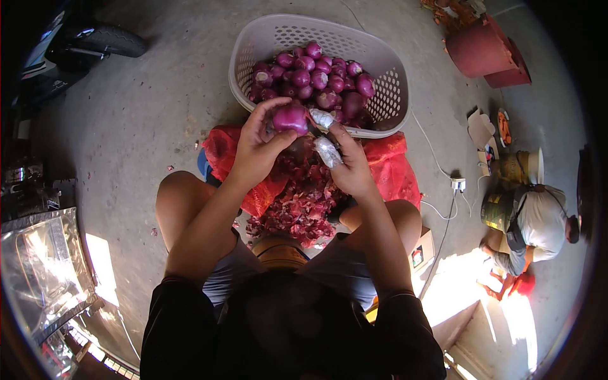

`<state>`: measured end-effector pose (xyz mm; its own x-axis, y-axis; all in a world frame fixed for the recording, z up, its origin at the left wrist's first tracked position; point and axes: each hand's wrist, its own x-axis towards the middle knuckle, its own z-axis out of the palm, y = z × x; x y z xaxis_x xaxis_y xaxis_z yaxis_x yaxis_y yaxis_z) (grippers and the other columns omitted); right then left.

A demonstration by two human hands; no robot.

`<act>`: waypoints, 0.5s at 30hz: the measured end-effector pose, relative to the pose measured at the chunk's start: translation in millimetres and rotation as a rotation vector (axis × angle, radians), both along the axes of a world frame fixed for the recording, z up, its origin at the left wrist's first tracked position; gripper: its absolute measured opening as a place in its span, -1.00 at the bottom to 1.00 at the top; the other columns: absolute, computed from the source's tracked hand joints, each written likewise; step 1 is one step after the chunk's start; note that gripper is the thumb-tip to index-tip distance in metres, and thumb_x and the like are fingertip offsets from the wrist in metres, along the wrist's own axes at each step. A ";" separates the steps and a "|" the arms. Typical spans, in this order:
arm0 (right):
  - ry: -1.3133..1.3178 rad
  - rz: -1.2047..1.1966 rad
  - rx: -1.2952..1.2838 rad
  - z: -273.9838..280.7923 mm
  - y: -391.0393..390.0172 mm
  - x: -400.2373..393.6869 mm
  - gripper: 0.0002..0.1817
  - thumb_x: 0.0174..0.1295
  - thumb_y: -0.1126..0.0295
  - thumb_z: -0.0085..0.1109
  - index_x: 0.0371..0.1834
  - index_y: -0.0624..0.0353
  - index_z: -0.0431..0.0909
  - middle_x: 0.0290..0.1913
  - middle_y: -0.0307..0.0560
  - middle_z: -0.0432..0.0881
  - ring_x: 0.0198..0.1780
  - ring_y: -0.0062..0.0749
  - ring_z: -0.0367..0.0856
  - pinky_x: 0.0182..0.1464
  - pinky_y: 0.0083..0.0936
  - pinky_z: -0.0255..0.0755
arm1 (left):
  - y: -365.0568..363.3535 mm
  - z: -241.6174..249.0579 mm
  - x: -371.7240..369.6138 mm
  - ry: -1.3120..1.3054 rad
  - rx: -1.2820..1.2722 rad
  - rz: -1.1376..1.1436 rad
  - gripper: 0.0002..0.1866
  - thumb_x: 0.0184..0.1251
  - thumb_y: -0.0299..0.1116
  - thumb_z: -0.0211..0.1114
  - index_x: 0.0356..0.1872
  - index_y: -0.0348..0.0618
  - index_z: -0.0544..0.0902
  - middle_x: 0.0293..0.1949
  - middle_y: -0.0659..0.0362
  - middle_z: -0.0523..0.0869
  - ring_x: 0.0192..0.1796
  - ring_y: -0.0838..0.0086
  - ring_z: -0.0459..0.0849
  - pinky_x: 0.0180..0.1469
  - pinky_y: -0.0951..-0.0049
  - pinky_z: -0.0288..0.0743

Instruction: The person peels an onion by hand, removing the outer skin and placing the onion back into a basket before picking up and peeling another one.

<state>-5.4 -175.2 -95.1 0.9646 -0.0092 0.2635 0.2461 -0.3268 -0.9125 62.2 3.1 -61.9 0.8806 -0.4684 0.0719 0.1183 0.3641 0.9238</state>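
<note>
A shiny purple onion (291,119) is held in my left hand (261,142), the fingers and thumb wrapped round its left side. My right hand (347,157) is closed just right of it, with silvery wrapping (327,152) on the thumb and on a finger. A small dark blade (313,124) seems to stick out between them, touching the onion's right side; its handle is hidden. Beyond both hands, a pale plastic basket (395,68) holds many peeled purple onions (301,78). Below the hands, dry red onion skins (294,212) lie heaped between my legs.
Red mesh sacking (394,166) lies on both sides of the skins. A power socket (458,184) with cables is on the floor at right. Another person (541,221) sits bent over farther right. Red tubs (479,47) stand top right, a wheel (111,40) top left.
</note>
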 end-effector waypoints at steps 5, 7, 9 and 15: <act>-0.020 -0.030 -0.007 17.7 3.8 1.7 -0.56 0.14 0.59 0.07 0.14 0.27 0.37 0.07 0.09 0.53 0.09 -0.22 0.53 0.13 -0.44 0.32 | -0.6 -0.7 1.0 0.016 -0.026 0.008 -0.45 0.09 -0.70 0.10 0.19 -0.25 0.32 0.14 0.08 0.45 0.18 0.44 0.44 0.23 0.41 0.29; -0.034 -0.053 0.047 19.4 5.0 2.6 -0.56 0.15 0.62 0.04 0.16 0.27 0.36 0.08 0.06 0.53 0.08 -0.30 0.52 0.13 -0.48 0.32 | -1.2 -1.1 0.9 0.022 -0.045 0.010 -0.44 0.07 -0.72 0.08 0.19 -0.25 0.32 0.14 0.07 0.45 0.19 0.41 0.43 0.25 0.39 0.29; -0.035 -0.070 0.121 19.2 4.5 4.6 -0.54 0.17 0.65 0.00 0.19 0.27 0.34 0.09 0.03 0.52 0.08 -0.39 0.50 0.14 -0.52 0.30 | -2.1 -3.7 1.3 0.019 -0.060 0.001 -0.44 0.06 -0.70 0.07 0.18 -0.26 0.32 0.14 0.05 0.45 0.19 0.37 0.44 0.25 0.35 0.29; 0.085 -0.053 0.254 16.1 -1.6 0.0 -0.50 0.23 0.60 -0.01 0.28 0.25 0.23 0.11 -0.05 0.48 0.09 -0.49 0.45 0.14 -0.54 0.28 | -0.6 -5.3 4.0 0.098 -0.146 -0.037 -0.47 0.09 -0.57 0.08 0.18 -0.25 0.30 0.12 0.02 0.46 0.17 0.31 0.47 0.25 0.26 0.33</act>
